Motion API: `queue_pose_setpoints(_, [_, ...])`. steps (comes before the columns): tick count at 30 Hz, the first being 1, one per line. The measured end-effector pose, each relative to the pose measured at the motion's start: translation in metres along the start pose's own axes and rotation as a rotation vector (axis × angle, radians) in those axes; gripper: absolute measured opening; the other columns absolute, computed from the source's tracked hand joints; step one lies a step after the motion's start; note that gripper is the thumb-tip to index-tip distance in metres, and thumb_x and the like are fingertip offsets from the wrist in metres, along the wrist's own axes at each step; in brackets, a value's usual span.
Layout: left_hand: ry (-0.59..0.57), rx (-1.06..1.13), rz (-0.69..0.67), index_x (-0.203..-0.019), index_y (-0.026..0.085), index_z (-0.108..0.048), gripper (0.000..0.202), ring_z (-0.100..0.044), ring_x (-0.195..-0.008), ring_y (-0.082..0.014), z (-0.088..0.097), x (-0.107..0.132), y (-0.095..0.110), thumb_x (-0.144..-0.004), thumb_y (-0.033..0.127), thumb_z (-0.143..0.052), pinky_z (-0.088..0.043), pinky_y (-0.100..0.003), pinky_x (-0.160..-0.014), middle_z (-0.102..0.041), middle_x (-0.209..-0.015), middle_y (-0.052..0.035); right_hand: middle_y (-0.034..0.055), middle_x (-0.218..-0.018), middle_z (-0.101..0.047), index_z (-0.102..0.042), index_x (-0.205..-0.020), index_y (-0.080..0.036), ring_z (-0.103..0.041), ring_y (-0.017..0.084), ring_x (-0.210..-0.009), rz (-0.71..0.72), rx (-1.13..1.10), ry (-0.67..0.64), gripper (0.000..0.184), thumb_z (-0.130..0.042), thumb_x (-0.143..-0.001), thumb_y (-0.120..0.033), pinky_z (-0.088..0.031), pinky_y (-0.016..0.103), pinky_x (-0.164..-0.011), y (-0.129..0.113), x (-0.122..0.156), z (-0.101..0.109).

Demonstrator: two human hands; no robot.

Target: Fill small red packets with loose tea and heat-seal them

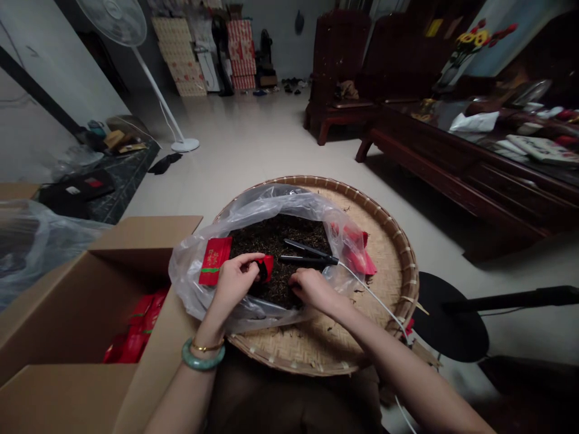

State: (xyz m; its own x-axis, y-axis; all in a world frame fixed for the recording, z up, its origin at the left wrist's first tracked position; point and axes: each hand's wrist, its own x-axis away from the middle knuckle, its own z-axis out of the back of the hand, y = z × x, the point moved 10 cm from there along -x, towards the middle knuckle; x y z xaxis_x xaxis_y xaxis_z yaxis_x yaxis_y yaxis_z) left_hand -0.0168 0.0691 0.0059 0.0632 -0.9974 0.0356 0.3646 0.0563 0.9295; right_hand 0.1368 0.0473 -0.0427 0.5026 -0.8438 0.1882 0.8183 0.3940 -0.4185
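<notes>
The bag (312, 208) is glossy plastic, the tray (386, 259) woven bamboo (rough-looking).

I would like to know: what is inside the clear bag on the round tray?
Dark leaves are visible in the bag. A black clamp lies on them, and the left hand holds a red packet over them. What lies beneath the leaves is covered.

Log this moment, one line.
left hand: holding red pouch | right hand: at dark leaves | black clamp: jaws apart
</notes>
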Motion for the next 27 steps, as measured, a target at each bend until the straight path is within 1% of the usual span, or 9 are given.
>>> queue_pose_setpoints(5, [-0.036,0.052,-0.013,-0.090,0.015,-0.073,0.031,-0.063,-0.051,-0.0133,-0.008,-0.001,0.000,-0.068,0.020,-0.053,-0.048,-0.022,-0.049,-0.071,-0.073,-0.0036,0.0023,-0.073,-0.068,-0.070,-0.077,-0.016,-0.060,0.014,-0.065,-0.057,-0.332,0.105,0.019,-0.055,-0.071,-0.007,-0.042,0.022,-0.061,0.021,0.005,0.014])
queue_pose_setpoints(8, [-0.052,0.054,-0.029,-0.092,0.016,-0.073,0.032,-0.064,-0.051,-0.0128,-0.013,-0.001,0.003,-0.068,0.021,-0.053,-0.048,-0.021,-0.049,-0.071,-0.079,-0.0045,0.0011,-0.068,-0.068,-0.069,-0.078,-0.015,-0.057,0.012,-0.057,-0.147,-0.596,0.166,0.014,-0.056,-0.073,-0.015,-0.041,0.021,-0.053,0.039,0.009,0.019])
queue_pose_setpoints(11, [-0.061,0.040,-0.031,-0.093,0.016,-0.073,0.032,-0.064,-0.051,-0.0122,-0.015,-0.002,0.005,-0.069,0.022,-0.052,-0.048,-0.021,-0.049,-0.071,-0.081,-0.0052,0.0012,-0.068,-0.067,-0.068,-0.080,-0.014,-0.055,0.011,-0.054,-0.182,-0.713,0.209,0.015,-0.056,-0.075,-0.021,-0.040,0.021,-0.051,0.047,0.013,0.024])
queue_pose_setpoints(15, [-0.060,0.015,-0.003,-0.098,0.014,-0.072,0.036,-0.064,-0.052,-0.0131,-0.013,-0.002,0.005,-0.070,0.022,-0.052,-0.047,-0.022,-0.050,-0.071,-0.075,-0.0053,0.0027,-0.077,-0.067,-0.067,-0.085,-0.014,-0.058,0.013,-0.067,-0.078,-0.548,0.224,0.015,-0.057,-0.075,-0.017,-0.045,0.024,-0.062,0.030,0.012,0.029])
queue_pose_setpoints(18, [-0.058,-0.003,0.021,-0.100,0.012,-0.071,0.038,-0.062,-0.051,-0.0135,-0.009,-0.002,0.004,-0.069,0.021,-0.051,-0.047,-0.022,-0.050,-0.070,-0.067,-0.0044,0.0075,-0.098,-0.064,-0.062,-0.107,-0.016,-0.057,0.019,-0.088,0.036,-0.263,0.180,0.032,-0.061,-0.075,-0.019,-0.046,0.030,-0.078,0.001,0.005,0.021])
queue_pose_setpoints(20, [-0.060,-0.020,0.028,-0.102,0.011,-0.071,0.040,-0.062,-0.050,-0.0137,-0.006,-0.002,0.004,-0.068,0.020,-0.051,-0.046,-0.021,-0.049,-0.069,-0.062,-0.0036,0.0099,-0.104,-0.061,-0.060,-0.113,-0.017,-0.054,0.023,-0.097,0.073,-0.070,0.138,0.038,-0.062,-0.076,-0.023,-0.046,0.033,-0.081,-0.014,-0.003,0.010])
queue_pose_setpoints(22, [-0.063,-0.035,0.027,-0.103,0.011,-0.070,0.041,-0.061,-0.050,-0.0140,-0.004,-0.001,0.005,-0.068,0.020,-0.052,-0.045,-0.021,-0.049,-0.069,-0.059,-0.0031,0.0113,-0.102,-0.059,-0.064,-0.104,-0.017,-0.053,0.025,-0.097,0.064,0.067,0.097,0.028,-0.060,-0.077,-0.022,-0.046,0.032,-0.076,-0.021,-0.012,0.000])
queue_pose_setpoints(24, [-0.064,-0.034,0.027,-0.104,0.010,-0.070,0.042,-0.061,-0.050,-0.0143,-0.002,-0.001,0.004,-0.068,0.021,-0.052,-0.046,-0.022,-0.049,-0.069,-0.059,-0.0034,0.0115,-0.097,-0.059,-0.067,-0.090,-0.016,-0.054,0.024,-0.092,0.043,0.120,0.084,0.017,-0.058,-0.077,-0.020,-0.046,0.030,-0.070,-0.022,-0.020,-0.005])
queue_pose_setpoints(27, [-0.073,-0.022,0.039,-0.105,0.009,-0.069,0.043,-0.062,-0.051,-0.0148,0.000,-0.001,0.000,-0.068,0.021,-0.051,-0.048,-0.023,-0.052,-0.069,-0.060,-0.0038,0.0084,-0.088,-0.061,-0.069,-0.082,-0.016,-0.057,0.020,-0.081,0.018,0.021,0.101,0.012,-0.060,-0.074,-0.017,-0.044,0.027,-0.066,-0.013,-0.025,-0.003])
